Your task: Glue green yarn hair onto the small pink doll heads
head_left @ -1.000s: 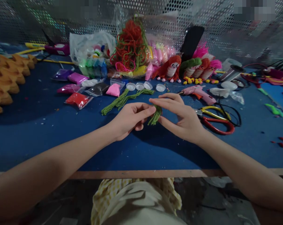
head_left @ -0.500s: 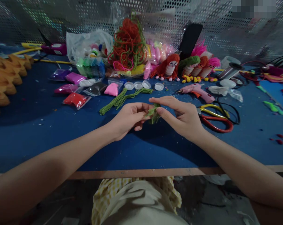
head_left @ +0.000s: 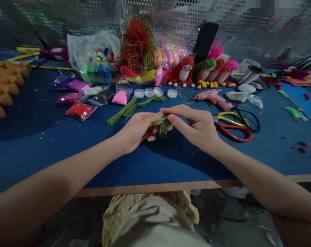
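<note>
My left hand (head_left: 138, 129) and my right hand (head_left: 195, 125) meet over the blue table (head_left: 155, 161), both pinched on a small bundle of green yarn (head_left: 163, 125) held between their fingertips. The bundle's loose ends hang down below the fingers. Just beyond the hands lies a longer bunch of green yarn strands (head_left: 131, 108) flat on the table. Red and yellow scissors (head_left: 231, 127) rest right of my right hand.
A pink glue gun (head_left: 214, 97), several white lids (head_left: 152, 92), bagged coloured clay (head_left: 79, 109), a tangle of red and green yarn (head_left: 136, 48), yarn-haired dolls (head_left: 183, 72) and a black phone (head_left: 205, 37) stand behind. Orange foam shapes (head_left: 3, 89) lie far left.
My right fingers have closed in over the green bundle, which now lies more sideways between both hands. The view has shifted slightly left.
</note>
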The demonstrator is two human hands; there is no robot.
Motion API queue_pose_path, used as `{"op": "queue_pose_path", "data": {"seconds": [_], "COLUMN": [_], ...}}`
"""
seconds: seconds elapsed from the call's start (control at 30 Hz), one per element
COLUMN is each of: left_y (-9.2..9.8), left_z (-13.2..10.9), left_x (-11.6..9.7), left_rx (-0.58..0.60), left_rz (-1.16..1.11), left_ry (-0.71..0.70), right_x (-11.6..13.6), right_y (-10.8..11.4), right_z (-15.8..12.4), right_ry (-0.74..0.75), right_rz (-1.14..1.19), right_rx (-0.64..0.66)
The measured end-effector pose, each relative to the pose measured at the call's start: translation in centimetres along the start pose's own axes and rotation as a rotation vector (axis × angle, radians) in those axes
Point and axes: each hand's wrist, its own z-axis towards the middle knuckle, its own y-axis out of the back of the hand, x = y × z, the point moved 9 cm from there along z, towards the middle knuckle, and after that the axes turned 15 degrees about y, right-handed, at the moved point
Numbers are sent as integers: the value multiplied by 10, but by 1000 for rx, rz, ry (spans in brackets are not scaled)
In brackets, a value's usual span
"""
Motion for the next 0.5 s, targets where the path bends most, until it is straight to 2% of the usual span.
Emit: {"op": "queue_pose_path", "data": {"seconds": [0.1,0.17,0.23,0.33,0.37,0.43,0.5], "left_y": [1,2,3,4,4,3,2], "left_z": [-1,-1,-1,0,0,1,1], "left_x": [1,1,1,3,4,5,6], "left_rx": [-32,-45,-37,1,20,61,82], "left_rz": [-1,-20,-54,-139,-173,-234,-286], "left_ry": [16,22,28,41,44,55,66], "right_x": [3,5,6,-2,-11,-44,-86], "right_y": [-4,1,23,83,99,122,145], "right_z": [0,4,11,19,20,18,3], "right_ry": [1,-2,7,14,-17,-154,-361], "right_rz": [-23,-53,-133,-426,-608,-934,-1060], "right_rx": [27,19,-67,-259,-221,-31,94]}}
